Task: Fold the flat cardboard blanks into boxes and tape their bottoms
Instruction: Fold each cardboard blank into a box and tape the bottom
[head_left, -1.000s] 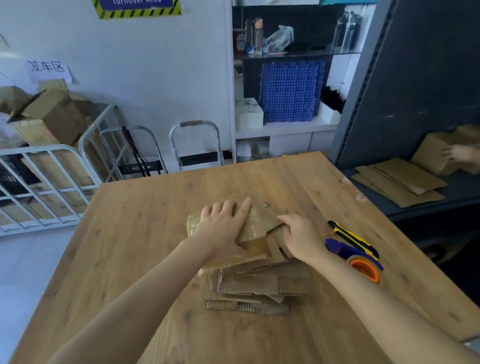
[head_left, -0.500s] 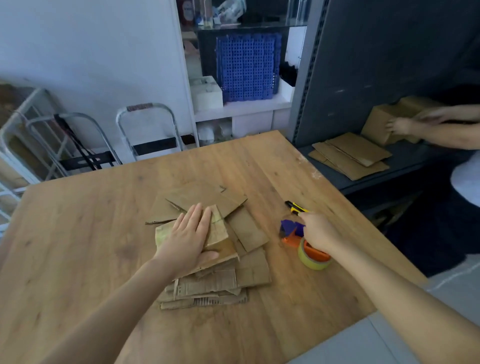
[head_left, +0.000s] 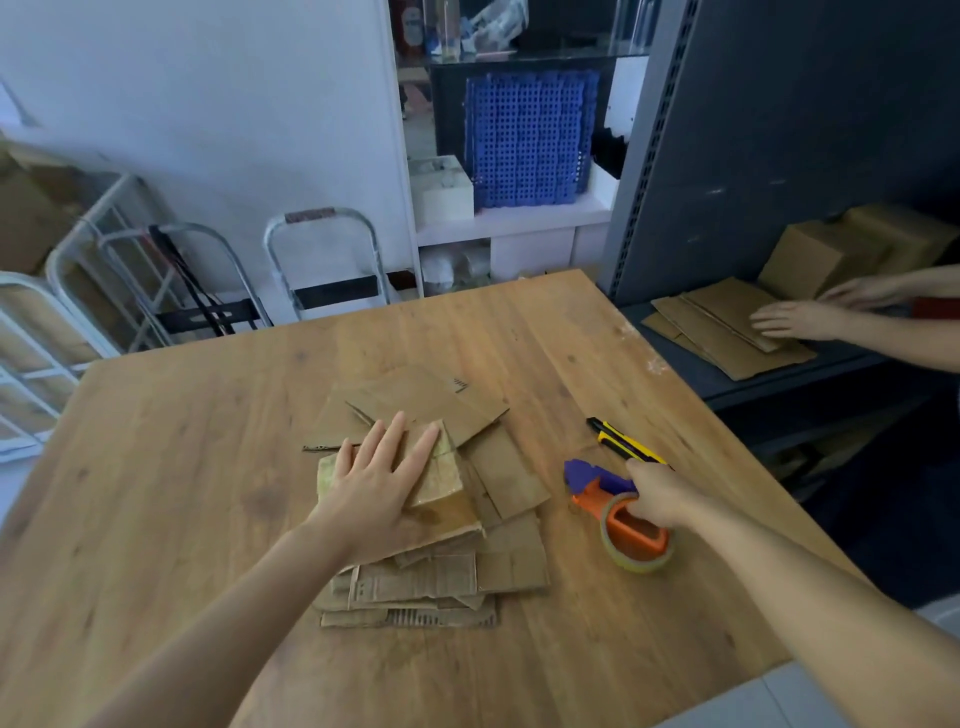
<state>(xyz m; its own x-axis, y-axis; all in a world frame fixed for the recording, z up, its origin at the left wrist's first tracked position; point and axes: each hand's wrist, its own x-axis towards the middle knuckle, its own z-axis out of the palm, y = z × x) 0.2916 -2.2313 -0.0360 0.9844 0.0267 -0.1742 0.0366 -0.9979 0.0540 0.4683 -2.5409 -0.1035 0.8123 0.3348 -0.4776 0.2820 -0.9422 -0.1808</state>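
A loose stack of flat brown cardboard blanks (head_left: 498, 467) lies in the middle of the wooden table (head_left: 182, 467). My left hand (head_left: 382, 478) rests flat on top of the stack, fingers spread. To the right, my right hand (head_left: 657, 493) grips the orange and purple tape dispenser (head_left: 618, 514), which sits on the table with its tape roll toward me. A yellow and black utility knife (head_left: 621, 441) lies just beyond the dispenser.
Another person's hands (head_left: 795, 317) press on flat blanks (head_left: 717, 322) on a dark shelf at the right, beside a folded box (head_left: 815, 254). Metal carts (head_left: 130, 270) and a step ladder (head_left: 322, 260) stand behind the table. The table's right edge is close to the dispenser.
My right hand left the cardboard stack, moved right and took hold of the tape dispenser. My left hand stayed on the stack. The view shifted to the right.
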